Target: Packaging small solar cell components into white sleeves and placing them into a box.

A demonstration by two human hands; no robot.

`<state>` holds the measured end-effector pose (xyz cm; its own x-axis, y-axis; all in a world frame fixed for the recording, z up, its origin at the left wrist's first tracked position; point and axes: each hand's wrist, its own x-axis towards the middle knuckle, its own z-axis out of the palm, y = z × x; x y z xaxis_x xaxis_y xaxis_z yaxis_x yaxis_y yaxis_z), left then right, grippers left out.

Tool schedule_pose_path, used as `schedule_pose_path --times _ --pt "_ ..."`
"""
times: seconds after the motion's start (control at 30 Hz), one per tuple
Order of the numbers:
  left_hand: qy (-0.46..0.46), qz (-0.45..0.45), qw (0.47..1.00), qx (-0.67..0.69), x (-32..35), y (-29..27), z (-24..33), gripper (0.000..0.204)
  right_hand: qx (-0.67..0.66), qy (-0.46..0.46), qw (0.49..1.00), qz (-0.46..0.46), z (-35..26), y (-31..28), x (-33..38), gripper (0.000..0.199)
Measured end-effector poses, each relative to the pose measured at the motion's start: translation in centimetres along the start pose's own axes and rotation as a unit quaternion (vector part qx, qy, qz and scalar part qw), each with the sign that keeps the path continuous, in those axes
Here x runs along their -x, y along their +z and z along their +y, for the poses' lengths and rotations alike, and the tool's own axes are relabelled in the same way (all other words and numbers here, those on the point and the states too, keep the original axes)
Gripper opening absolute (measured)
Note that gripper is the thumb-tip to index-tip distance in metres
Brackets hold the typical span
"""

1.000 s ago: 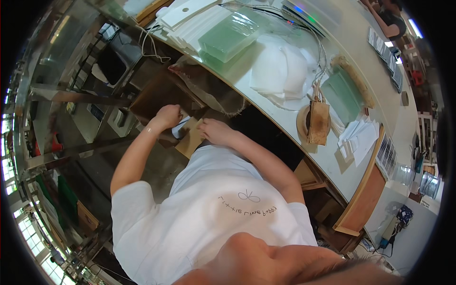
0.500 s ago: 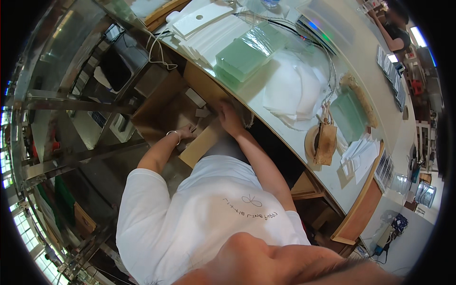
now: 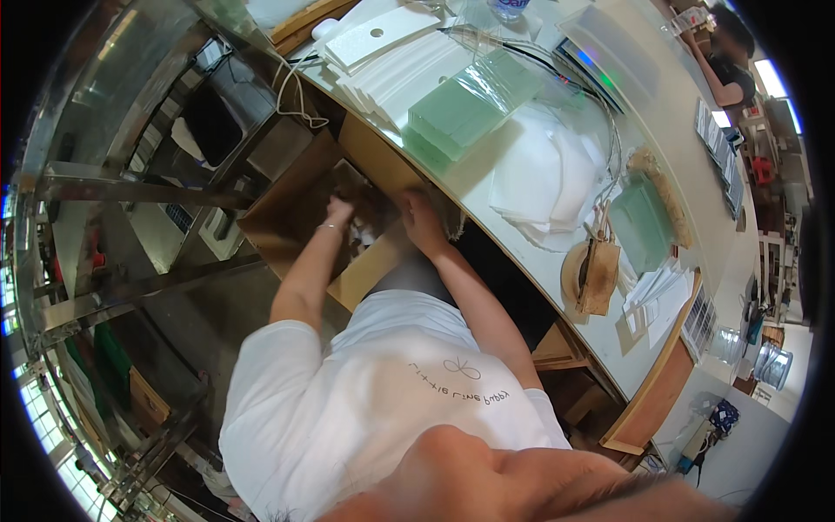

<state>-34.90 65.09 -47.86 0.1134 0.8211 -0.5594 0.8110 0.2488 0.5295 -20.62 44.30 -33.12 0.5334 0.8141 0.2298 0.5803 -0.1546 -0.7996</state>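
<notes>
A brown cardboard box (image 3: 283, 204) stands open in front of me, left of the table edge. Down inside it are small pale pieces (image 3: 359, 239), too blurred to name. My left hand (image 3: 339, 210), with a white bracelet (image 3: 329, 227) at the wrist, reaches into the box. Motion smears its fingers, so I cannot make out what they hold. At the box's right side, my right hand (image 3: 423, 222) grips the cardboard wall, its fingertips partly blurred.
On the white table (image 3: 513, 248) to the right lie white sheets (image 3: 374, 74), stacked greenish clear panels (image 3: 465, 104), soft white sheets (image 3: 548, 178) and a wooden tape dispenser (image 3: 598, 277). Metal shelving (image 3: 139, 187) stands at left. Another person (image 3: 726, 65) sits at the far right.
My left hand has moved farther into the box, up and slightly right. The right hand stays at the box's side. The whole view has shifted slightly.
</notes>
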Motion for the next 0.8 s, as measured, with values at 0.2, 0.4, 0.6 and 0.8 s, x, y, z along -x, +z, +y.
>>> schedule_pose_path --times 0.2,0.4,0.6,0.8 --pt "0.028 -0.074 0.983 0.167 -5.2 8.2 -1.7 0.090 -0.033 -0.011 0.999 -0.016 0.0 -0.2 -0.1 0.029" --pt "0.111 -0.306 0.929 0.178 -0.7 7.1 2.0 0.076 -0.021 0.022 0.999 0.010 1.2 -0.4 -0.1 0.024" --pt "0.059 -0.268 0.944 0.185 -2.5 3.5 -2.4 0.066 0.017 -0.008 1.000 0.023 -3.5 -1.6 -0.3 0.029" --pt "0.110 -0.113 0.929 0.334 10.2 -8.8 3.3 0.054 0.129 0.009 0.991 0.037 -3.3 -2.1 0.4 0.052"
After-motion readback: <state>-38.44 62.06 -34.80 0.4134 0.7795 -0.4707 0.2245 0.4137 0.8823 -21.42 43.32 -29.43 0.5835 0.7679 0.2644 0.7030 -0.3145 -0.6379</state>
